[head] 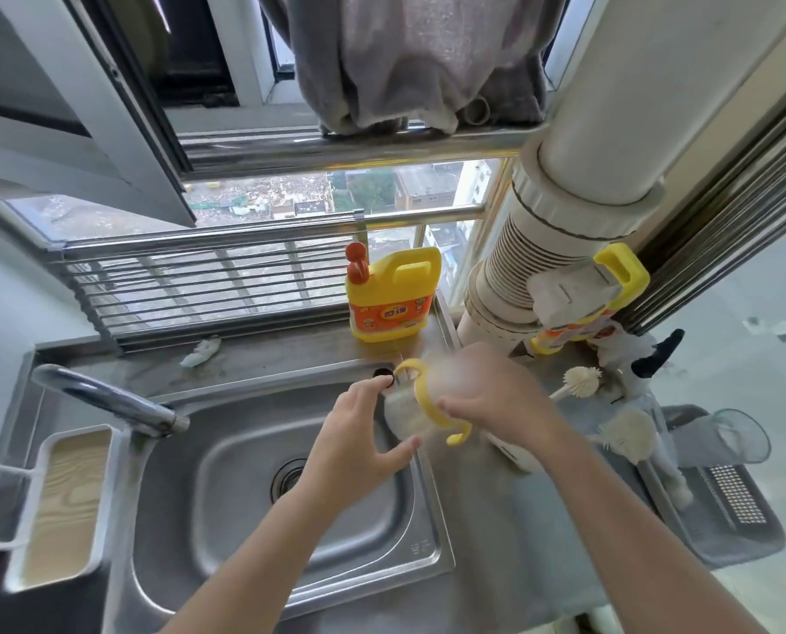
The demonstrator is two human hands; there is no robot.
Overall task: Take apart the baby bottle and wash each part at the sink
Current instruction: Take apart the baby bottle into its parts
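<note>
Steel sink (226, 487) below a window; at frame centre, over the sink's right rim, the baby bottle (404, 416); left grip (359, 432) clasps its body; right grip (487, 395), blurred, wraps the yellow-handled collar (431, 404); likely unscrewing; next, a firm twist, then lifting the top off.

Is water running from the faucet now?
No, no stream falls from the spout of the faucet into the sink.
</note>
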